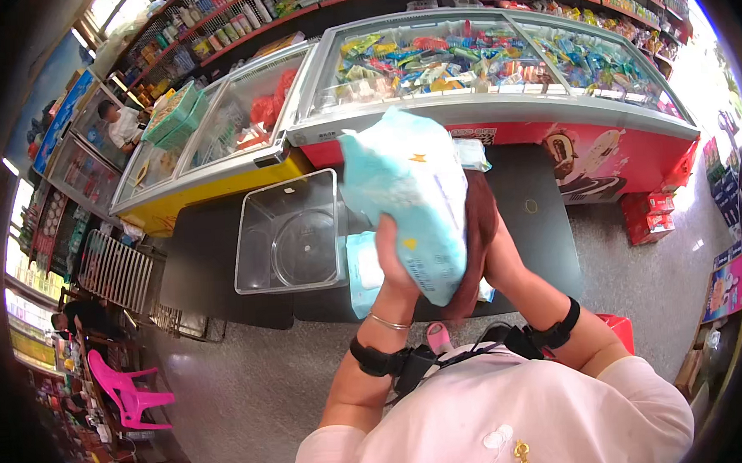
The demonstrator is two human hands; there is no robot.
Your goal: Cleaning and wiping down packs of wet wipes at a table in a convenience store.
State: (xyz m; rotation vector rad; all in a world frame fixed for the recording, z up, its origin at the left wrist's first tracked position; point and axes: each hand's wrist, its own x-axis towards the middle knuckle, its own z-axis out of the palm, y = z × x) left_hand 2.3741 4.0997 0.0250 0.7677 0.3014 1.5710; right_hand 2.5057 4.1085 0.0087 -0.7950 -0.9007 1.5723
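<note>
In front of my chest, above the black table point(210, 257), I hold a plump light-blue pack of baby wipes point(428, 185). My left hand point(394, 255) grips its near left side, thumb on top. Along the pack's right side hangs a dark red-brown cloth point(478, 239). My right hand point(501, 250) is at the cloth, its fingers hidden behind it. Another light-blue wipes pack point(362, 275) lies below my left hand, partly covered. Beyond the held pack lies a further pack point(472, 154). A clear plastic bin point(242, 249) stands left of the packs, with nothing visible in it.
Behind the table stand a glass-topped ice-cream freezer point(372, 116) and a yellow-fronted freezer point(220, 201) bearing green baskets point(177, 119). A rubber band point(531, 206) lies on the table. Red boxes point(648, 219) and a pink chair point(126, 391) stand on the floor. A person point(121, 126) is at far left.
</note>
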